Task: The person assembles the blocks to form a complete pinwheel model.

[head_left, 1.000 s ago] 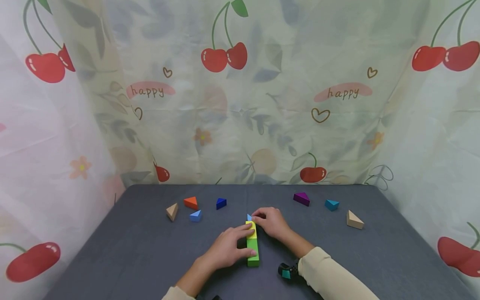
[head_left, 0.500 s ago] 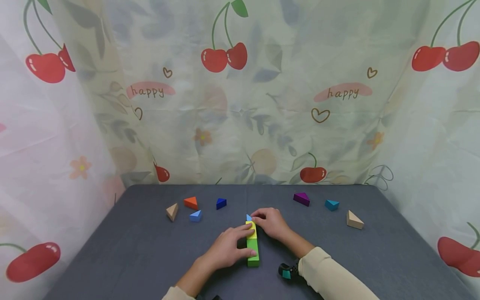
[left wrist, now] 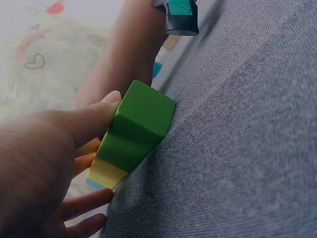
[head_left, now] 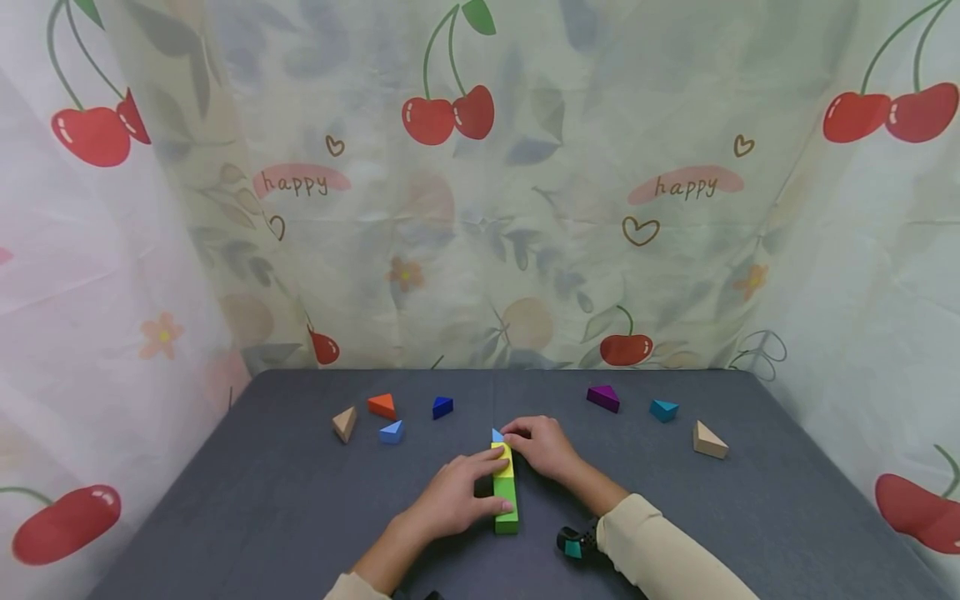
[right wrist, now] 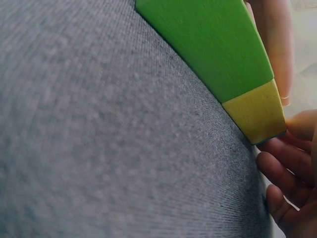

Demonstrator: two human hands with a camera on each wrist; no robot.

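A green rectangular block (head_left: pixel 507 500) and a yellow block (head_left: pixel 506 470) lie end to end, pointing away from me, at the table's middle. My left hand (head_left: pixel 454 497) rests on this row from the left, thumb on the green block and extended fingers on the yellow one. At the far end, my right hand (head_left: pixel 546 447) pinches a light-blue triangular block (head_left: pixel 497 436), mostly hidden by its fingertips. In the right wrist view, the green block (right wrist: pixel 213 49) meets the yellow block (right wrist: pixel 257 114) flush, with a thin blue edge beyond. The left wrist view shows the left thumb (left wrist: pixel 94 119) along the green block's upper edge.
Wooden (head_left: pixel 344 424), orange (head_left: pixel 382 406), light-blue (head_left: pixel 392 432) and dark-blue (head_left: pixel 442 407) triangular blocks lie behind on the left. Purple (head_left: pixel 603 397), teal (head_left: pixel 663 409) and wooden (head_left: pixel 709 440) ones lie on the right. A patterned curtain (head_left: pixel 480 275) stands behind the grey tabletop (head_left: pixel 300 517).
The visible tip of the light-blue triangular block at the row's far end has shifted slightly left. Both hands stay almost still.
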